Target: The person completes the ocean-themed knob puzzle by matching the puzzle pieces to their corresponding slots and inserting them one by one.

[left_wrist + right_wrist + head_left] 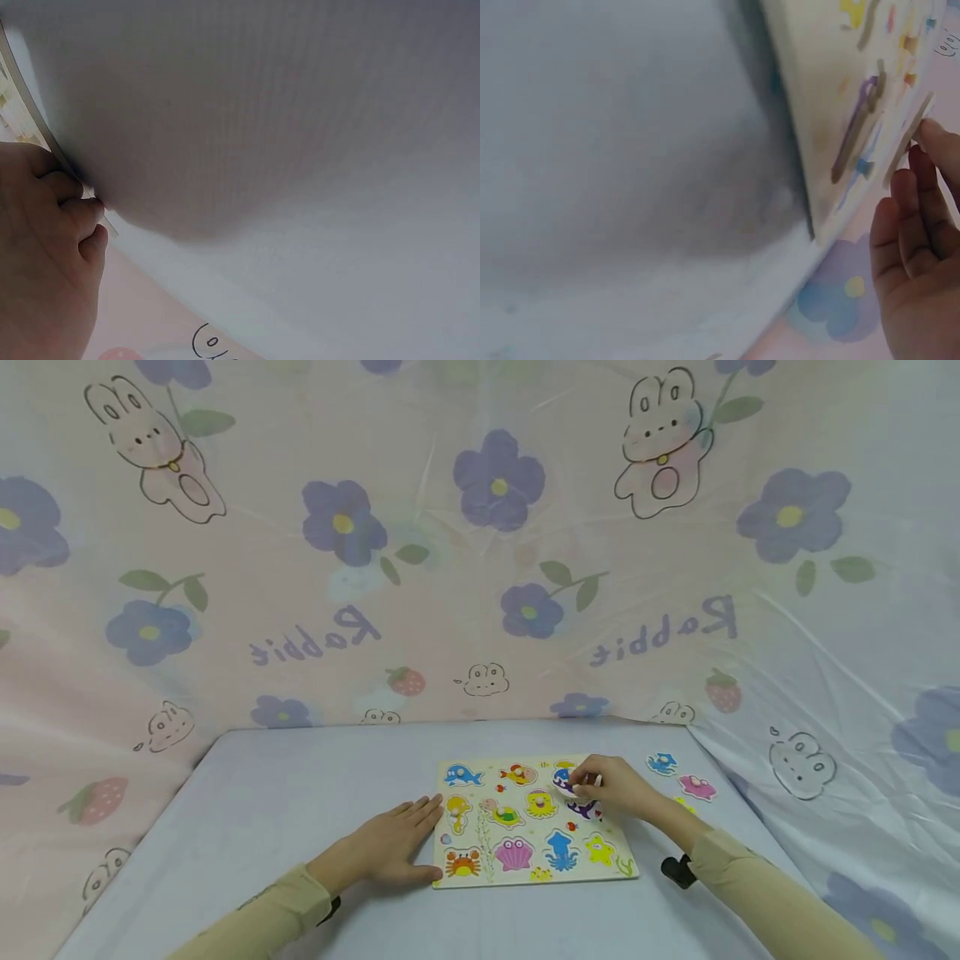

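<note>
A wooden knob puzzle board (487,882) with sea-animal pictures lies on the table. My left hand (390,845) is spread flat beside it, fingertips and thumb touching its left edge. Over the upper right part of the board, my right hand (613,787) pinches a puzzle piece (559,788), tilted and partly hidden by the fingers. Edge-on in the right wrist view, the piece (909,142) is held between thumb and fingers above the board. A purple sea-animal picture (583,811) shows below the hand. Knobbed pieces, including a blue whale (462,775) and a yellow octopus (540,804), sit in the board.
To the right of the board lie loose pieces: a blue squid-like one (662,764), a pink shell (697,787) and a yellow one (685,804) partly behind the right forearm. A patterned curtain (435,577) hangs behind the white table (300,785).
</note>
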Demonstrator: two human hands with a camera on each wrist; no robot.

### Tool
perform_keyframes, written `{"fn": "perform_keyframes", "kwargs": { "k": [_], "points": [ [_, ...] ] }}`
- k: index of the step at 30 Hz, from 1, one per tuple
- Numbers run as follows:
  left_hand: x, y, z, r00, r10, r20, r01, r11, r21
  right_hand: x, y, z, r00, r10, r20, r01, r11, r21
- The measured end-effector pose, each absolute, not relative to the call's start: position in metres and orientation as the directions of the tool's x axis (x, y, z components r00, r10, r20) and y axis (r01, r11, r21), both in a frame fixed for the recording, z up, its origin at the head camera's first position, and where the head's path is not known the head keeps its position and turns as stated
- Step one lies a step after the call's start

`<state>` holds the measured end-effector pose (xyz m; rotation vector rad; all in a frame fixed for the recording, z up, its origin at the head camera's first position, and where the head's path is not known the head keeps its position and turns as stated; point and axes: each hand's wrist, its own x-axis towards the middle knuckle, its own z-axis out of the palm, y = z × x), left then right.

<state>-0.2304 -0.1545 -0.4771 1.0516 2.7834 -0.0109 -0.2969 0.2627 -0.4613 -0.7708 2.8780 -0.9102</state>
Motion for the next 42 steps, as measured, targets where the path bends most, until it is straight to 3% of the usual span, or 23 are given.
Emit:
{"fn": "perform_keyframes", "kwargs": {
  "k": [20, 42],
  "points": [
    [-0.230, -0.156, -0.479, -0.732, 0.666, -0.144, 0.665, 0.744, 0.064, -0.275, 0.277, -0.477, -0.886, -0.462, 0.038, -0.408, 0.737, -0.538],
    [-0.230, -0.155, -0.477, -0.729, 0.669, -0.146, 0.670, 0.741, 0.053, -0.274, 0.283, -0.478, -0.871, -0.486, 0.073, -0.446, 0.718, -0.534]
  ]
}}
